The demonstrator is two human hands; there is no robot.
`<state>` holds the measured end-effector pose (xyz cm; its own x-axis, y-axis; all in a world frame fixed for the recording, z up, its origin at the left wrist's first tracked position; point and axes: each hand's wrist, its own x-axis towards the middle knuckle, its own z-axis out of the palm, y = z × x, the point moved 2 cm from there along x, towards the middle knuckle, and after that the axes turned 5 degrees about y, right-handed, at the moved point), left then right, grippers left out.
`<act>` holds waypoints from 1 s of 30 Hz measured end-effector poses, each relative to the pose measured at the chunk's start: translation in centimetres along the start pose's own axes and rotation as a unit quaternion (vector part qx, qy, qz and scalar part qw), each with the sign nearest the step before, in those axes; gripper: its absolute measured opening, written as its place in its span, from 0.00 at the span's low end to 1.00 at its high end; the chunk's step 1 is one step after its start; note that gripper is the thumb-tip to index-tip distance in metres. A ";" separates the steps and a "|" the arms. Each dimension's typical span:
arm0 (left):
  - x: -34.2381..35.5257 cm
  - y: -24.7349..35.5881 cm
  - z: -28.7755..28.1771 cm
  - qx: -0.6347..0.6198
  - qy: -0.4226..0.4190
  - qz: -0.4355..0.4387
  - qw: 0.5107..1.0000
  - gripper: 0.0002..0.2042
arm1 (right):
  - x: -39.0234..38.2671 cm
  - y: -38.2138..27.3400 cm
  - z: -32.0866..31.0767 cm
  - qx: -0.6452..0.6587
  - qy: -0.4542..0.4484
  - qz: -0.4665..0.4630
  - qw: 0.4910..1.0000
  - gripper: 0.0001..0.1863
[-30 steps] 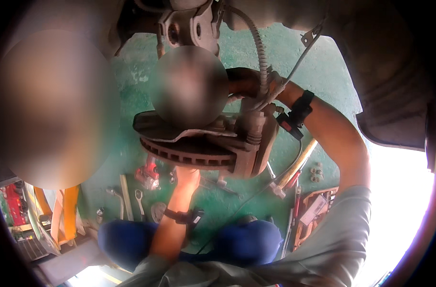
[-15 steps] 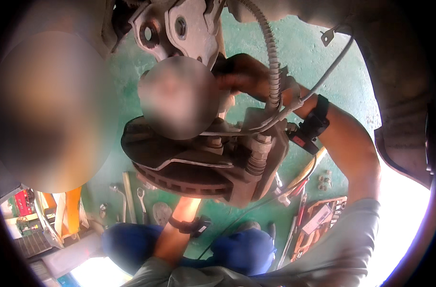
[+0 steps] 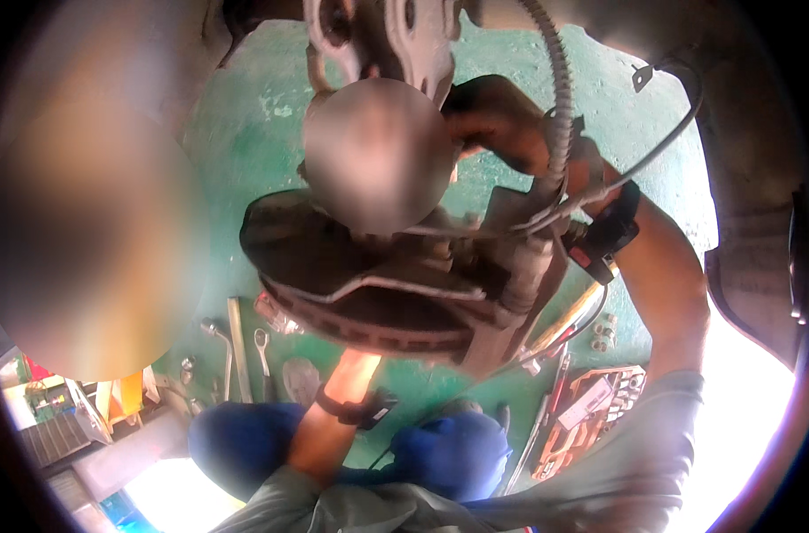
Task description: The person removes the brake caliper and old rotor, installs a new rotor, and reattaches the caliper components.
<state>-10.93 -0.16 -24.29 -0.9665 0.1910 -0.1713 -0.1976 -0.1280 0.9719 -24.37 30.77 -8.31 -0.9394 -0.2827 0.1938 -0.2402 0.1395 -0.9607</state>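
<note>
A brake disc [image 3: 369,333] with its dust shield [image 3: 285,240] hangs in the middle, and a caliper [image 3: 515,298] sits on its right side. Above it rises a strut bracket [image 3: 418,44] with large holes; a blurred patch covers the part below it. My right hand [image 3: 498,120] reaches round behind the ribbed hose [image 3: 560,98] to the right edge of that patch, its fingertips hidden. My left hand [image 3: 358,362] goes up beneath the disc, which hides its fingers. What either hand holds does not show.
A thin cable [image 3: 653,155] crosses in front of my right forearm. On the green floor lie a ratchet [image 3: 262,351], a wrench [image 3: 222,351], several sockets [image 3: 604,330] and an orange tool case [image 3: 582,417]. Dark bodywork [image 3: 760,178] borders the right side.
The brake disc, strut bracket and hose sit farther right and slightly higher in view. My right hand has shifted right with them; my left hand stays beneath the disc.
</note>
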 end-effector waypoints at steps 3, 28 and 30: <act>0.7 0.7 0.5 0.031 0.006 0.024 0.999 0.18 | 0.3 -2.4 0.4 0.014 0.014 0.152 0.988 0.26; 2.3 5.0 4.9 -0.191 0.017 -0.079 0.978 0.04 | 0.8 -19.2 12.7 -0.454 0.297 0.235 0.806 0.31; 2.0 5.1 5.0 -0.191 0.021 -0.085 0.978 0.04 | 0.8 -18.1 13.0 -0.485 0.325 0.208 0.785 0.29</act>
<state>-13.02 4.47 -18.81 -0.9183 0.2029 -0.3399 -0.3957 -0.4539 0.7984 -17.63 15.71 6.66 -0.8369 0.4782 0.2663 0.3428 0.8372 -0.4261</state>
